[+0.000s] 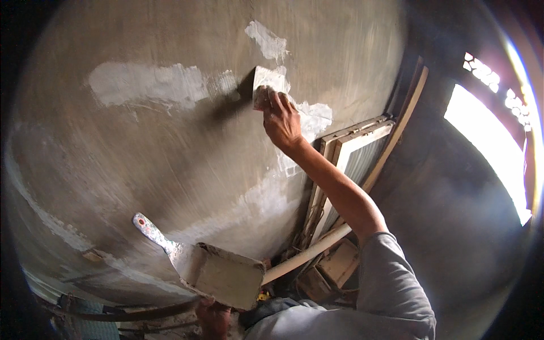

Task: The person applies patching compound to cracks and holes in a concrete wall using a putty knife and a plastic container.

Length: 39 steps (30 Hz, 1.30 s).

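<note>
My right hand (280,120) reaches up to the wall and grips a flat plaster-smeared scraper (270,77), its blade at the wall's surface beside white patches. A white patch (266,41) lies just above it, and a longer one (148,84) stretches to the left. Low in front of me, my left hand (214,318) is closed around the near edge of a shallow rectangular tray (232,279), with its fingers partly hidden. Resting across the tray's left end is a wide putty knife (152,229), its speckled handle pointing up and left.
The grey-brown wall (187,153) fills most of the view. At right, old window frames (357,136) lean against it beside a long wooden strip (396,127). Below lie a pale pole (309,252) and cardboard boxes (339,263). Bright light enters through an opening (487,147) at far right.
</note>
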### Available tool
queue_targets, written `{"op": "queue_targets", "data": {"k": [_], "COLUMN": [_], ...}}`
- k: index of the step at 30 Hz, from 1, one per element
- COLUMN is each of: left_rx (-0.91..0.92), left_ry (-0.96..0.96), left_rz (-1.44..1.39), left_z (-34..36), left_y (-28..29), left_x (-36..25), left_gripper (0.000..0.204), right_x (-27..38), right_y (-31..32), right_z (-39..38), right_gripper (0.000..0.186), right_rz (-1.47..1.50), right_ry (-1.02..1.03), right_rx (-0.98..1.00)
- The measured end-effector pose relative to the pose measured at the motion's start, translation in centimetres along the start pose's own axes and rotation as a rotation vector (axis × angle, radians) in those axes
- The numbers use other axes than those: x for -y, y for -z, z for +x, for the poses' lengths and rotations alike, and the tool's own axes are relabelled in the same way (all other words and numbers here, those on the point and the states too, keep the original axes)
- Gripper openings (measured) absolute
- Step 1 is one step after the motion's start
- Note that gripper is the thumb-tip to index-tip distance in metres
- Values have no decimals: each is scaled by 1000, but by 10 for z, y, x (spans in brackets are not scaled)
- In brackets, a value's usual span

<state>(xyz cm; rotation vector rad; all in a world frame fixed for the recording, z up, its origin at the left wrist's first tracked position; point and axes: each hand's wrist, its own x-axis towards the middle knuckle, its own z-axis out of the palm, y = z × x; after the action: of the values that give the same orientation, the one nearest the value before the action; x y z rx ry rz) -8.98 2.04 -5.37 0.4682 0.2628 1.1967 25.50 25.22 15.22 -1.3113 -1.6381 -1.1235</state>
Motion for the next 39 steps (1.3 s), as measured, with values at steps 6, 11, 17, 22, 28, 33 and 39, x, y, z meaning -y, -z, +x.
{"op": "queue_targets", "data": {"k": [6, 11, 17, 22, 28, 33, 39], "left_rx": [-285, -210, -315, -342, -278, -288, -258], "left_ry": [1, -51, 48, -14, 60, 44, 8], "left_rz": [-60, 424, 47, 549, -154, -60, -71], "left_z": [0, 1, -2, -1, -1, -1, -1], "left_y": [-22, 4, -4, -2, -19, -19, -10], "left_x": [-3, 0, -9, 0, -10, -10, -6], "left_gripper": [61, 47, 57, 58, 61, 61, 47], "right_x": [-29, -25, -3, -24, 19, -12, 1], "right_y": [65, 61, 62, 19, 22, 63, 42], "right_z": [42, 55, 28, 26, -1, 46, 38], "right_gripper": [19, 21, 18, 32, 29, 21, 22], "right_rz": [69, 18, 81, -198, 22, 77, 66], "right_ry": [-126, -93, -34, 15, -21, -139, -92], "right_rx": [-303, -296, -194, -161, -31, -294, -154]}}
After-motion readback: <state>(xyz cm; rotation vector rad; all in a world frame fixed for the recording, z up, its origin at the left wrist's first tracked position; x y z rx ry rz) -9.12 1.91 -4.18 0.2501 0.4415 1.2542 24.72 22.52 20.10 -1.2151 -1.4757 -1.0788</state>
